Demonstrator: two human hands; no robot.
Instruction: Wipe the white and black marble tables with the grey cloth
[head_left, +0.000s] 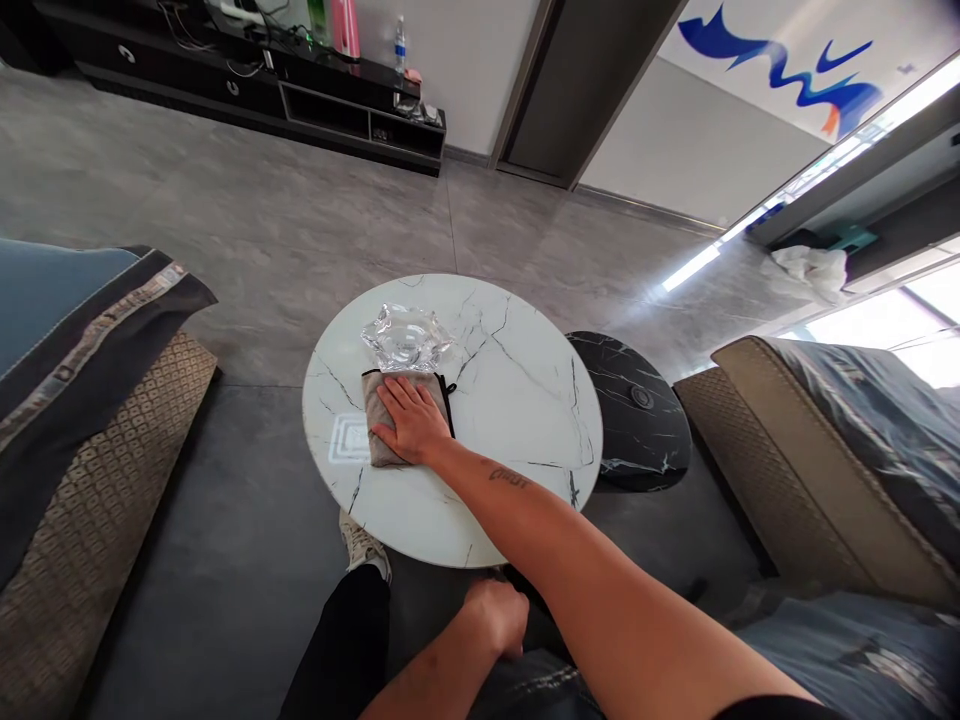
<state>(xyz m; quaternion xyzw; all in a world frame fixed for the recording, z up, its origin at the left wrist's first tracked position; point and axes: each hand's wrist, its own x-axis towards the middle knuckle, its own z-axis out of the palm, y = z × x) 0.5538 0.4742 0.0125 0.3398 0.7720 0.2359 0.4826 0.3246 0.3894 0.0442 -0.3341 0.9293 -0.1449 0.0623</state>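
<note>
My right hand (412,415) lies flat with its fingers spread on a folded grey-brown cloth (381,450). The cloth has dark edging and a small black loop at its right side. It rests on a round white marble-patterned table (517,400). Right behind the cloth stands a clear glass dish (409,338) with a star-shaped, wavy rim; whether the two touch I cannot tell. Below the table's front edge, my left hand (497,615) is curled into a fist close to my leg, and no object shows in it.
A lower round black table (637,410) adjoins on the right. Sofas stand at left (112,450) and right (780,450). Along the back wall runs a black cabinet (330,115) with a pink container (346,28) and a water bottle (400,45). My shoe (364,545) is under the table's front-left edge.
</note>
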